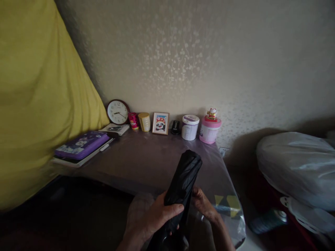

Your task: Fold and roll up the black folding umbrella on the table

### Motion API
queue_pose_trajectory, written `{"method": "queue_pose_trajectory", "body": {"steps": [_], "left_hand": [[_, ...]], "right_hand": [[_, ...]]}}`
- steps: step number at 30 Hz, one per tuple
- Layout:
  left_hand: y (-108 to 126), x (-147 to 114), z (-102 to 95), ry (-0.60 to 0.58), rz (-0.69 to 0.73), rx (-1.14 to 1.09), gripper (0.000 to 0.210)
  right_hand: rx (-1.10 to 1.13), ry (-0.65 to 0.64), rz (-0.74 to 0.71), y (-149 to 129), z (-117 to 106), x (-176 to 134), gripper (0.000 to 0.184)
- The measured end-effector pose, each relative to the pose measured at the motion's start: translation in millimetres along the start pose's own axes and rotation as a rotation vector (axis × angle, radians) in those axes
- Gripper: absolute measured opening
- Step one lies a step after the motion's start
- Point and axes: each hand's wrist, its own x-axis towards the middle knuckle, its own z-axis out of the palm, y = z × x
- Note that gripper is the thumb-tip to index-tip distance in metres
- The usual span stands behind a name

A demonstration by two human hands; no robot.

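Observation:
A folded black umbrella [183, 177] stands tilted in front of me, its top leaning to the right and its lower end running toward my body. Around its middle wraps my left hand [164, 214], the thumb lying across the front of the fabric. My right hand [202, 202] is at the umbrella's right side, its fingers curled and pressed together against the fabric edge. Those fingertips are partly hidden behind the umbrella, so what exactly they pinch is hard to see. The lower end of the umbrella is dark and blurred.
Beyond the umbrella is a covered table [136, 157]. Along the wall stand a clock [118, 112], a picture frame [160, 123], a white tub [190, 128] and a pink tub [210, 130]. At left lies a purple case [82, 144]; at right, a large wrapped bundle [298, 167].

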Motion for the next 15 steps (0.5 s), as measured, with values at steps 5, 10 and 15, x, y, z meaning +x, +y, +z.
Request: {"method": "queue_pose_trajectory", "body": {"steps": [5, 10, 15], "left_hand": [[-3.1, -0.7, -9.8, 0.078, -0.005, 0.177, 0.033], [-3.1, -1.7, -10.2, 0.100, -0.008, 0.148, 0.033], [-6.9, 3.2, -8.8, 0.112, 0.007, 0.020, 0.041]], "right_hand": [[-0.123, 0.029, 0.031, 6.0, -12.4, -1.7, 0.031], [-0.180, 0.041, 0.029, 4.8, -11.6, -3.7, 0.030], [-0.211, 0.103, 0.081, 4.5, -12.7, -8.3, 0.029]]}}
